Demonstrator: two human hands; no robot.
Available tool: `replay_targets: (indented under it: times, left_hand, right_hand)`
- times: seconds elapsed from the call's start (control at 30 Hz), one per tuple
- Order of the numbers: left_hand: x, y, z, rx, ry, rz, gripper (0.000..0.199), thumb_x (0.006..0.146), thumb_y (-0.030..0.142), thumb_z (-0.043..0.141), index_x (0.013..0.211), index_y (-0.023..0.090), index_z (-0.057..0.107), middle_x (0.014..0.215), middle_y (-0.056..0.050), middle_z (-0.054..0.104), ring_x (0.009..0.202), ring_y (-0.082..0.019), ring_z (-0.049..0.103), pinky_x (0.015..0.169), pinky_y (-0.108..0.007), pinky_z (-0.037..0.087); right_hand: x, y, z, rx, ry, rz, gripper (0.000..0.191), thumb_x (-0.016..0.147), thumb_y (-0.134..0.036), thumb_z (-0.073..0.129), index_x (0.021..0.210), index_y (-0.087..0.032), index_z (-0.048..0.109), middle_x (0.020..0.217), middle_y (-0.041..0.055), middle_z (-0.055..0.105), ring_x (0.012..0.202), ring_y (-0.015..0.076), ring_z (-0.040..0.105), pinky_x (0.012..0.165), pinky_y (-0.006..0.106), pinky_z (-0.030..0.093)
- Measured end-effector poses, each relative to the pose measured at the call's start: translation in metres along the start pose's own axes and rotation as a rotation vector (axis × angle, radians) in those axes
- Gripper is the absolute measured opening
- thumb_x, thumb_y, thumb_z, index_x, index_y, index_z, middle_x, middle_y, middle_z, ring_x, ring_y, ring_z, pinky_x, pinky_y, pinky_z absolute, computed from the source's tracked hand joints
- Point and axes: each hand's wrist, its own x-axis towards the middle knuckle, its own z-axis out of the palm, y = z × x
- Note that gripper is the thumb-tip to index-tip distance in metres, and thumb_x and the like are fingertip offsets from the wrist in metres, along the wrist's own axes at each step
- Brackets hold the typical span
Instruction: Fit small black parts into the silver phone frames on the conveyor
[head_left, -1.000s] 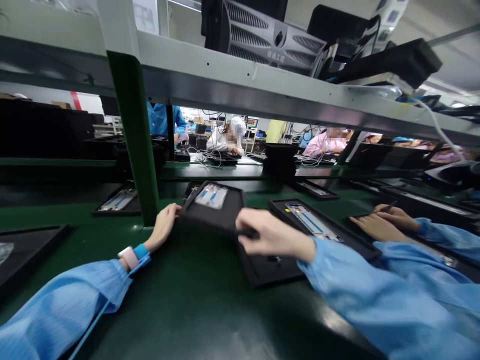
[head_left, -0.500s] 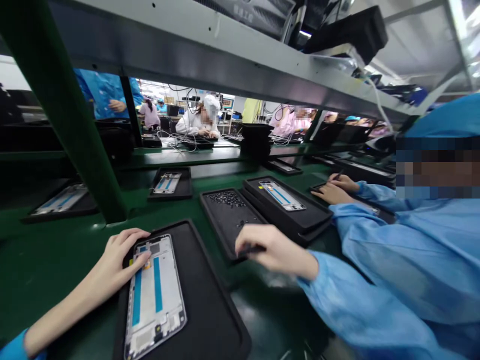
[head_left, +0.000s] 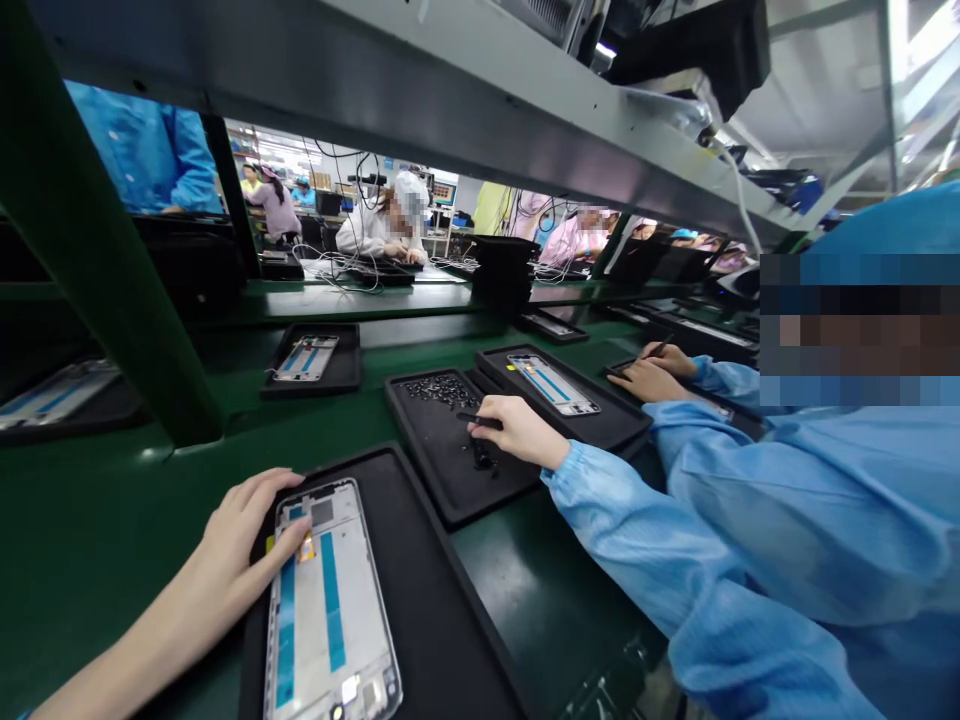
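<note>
Hands: left hand (head_left: 247, 545) open on one phone frame (head_left: 326, 610), right hand (head_left: 517, 430) pinching one tool (head_left: 474, 418).

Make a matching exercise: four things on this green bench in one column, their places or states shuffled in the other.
1. left hand
2. right hand
3. small black parts
4. co-worker's hands

A. heaped at the far end of the black parts tray
B. fingers on the white phone frame in the near black tray
C. holding a thin dark tool over the parts tray
D. at a tray further right

1-B, 2-C, 3-A, 4-D
</note>
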Motion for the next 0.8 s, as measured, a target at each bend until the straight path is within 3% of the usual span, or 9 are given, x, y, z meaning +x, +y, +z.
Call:
replay_targets:
  times: [0.17,0.33,0.53,0.8]
  left_hand:
    - [-0.005,0.015,-0.003,-0.044,-0.052,-0.057,0.044,0.083,0.051,0.044,0.118,0.024,0.044,0.113,-0.006,0.056,0.106,-0.026,0.054,0.087,-0.036,0.046]
    - [-0.009,0.025,-0.003,-0.084,-0.052,-0.112,0.040,0.084,0.050,0.043,0.116,0.025,0.045,0.112,-0.005,0.055,0.105,-0.026,0.053,0.086,-0.037,0.045]
    - [-0.009,0.027,-0.008,-0.102,-0.014,-0.196,0.039,0.085,0.054,0.038,0.107,0.024,0.048,0.107,-0.006,0.057,0.102,-0.026,0.054,0.083,-0.037,0.046]
    - [-0.007,0.022,-0.006,-0.089,-0.019,-0.164,0.041,0.084,0.055,0.039,0.106,0.023,0.051,0.104,-0.006,0.058,0.101,-0.026,0.055,0.085,-0.040,0.045]
  right_hand:
    - [0.034,0.021,-0.006,-0.013,-0.046,0.062,0.011,0.076,-0.019,0.062,0.080,-0.013,0.070,0.079,0.0064,0.067,0.076,0.0162,0.060,0.071,0.023,0.041]
    - [0.070,0.022,-0.001,-0.012,-0.063,0.138,0.011,0.074,-0.015,0.060,0.081,-0.014,0.070,0.067,0.0024,0.067,0.056,0.0112,0.059,0.059,0.019,0.042]
    - [0.063,0.019,0.002,0.008,-0.061,0.228,0.013,0.077,-0.013,0.055,0.074,-0.012,0.067,0.042,-0.0023,0.054,0.044,0.0099,0.058,0.056,0.016,0.043]
    - [0.057,0.025,0.004,0.020,-0.027,0.229,0.012,0.076,-0.017,0.056,0.075,-0.013,0.068,0.045,-0.0025,0.055,0.045,0.0088,0.058,0.057,0.016,0.043]
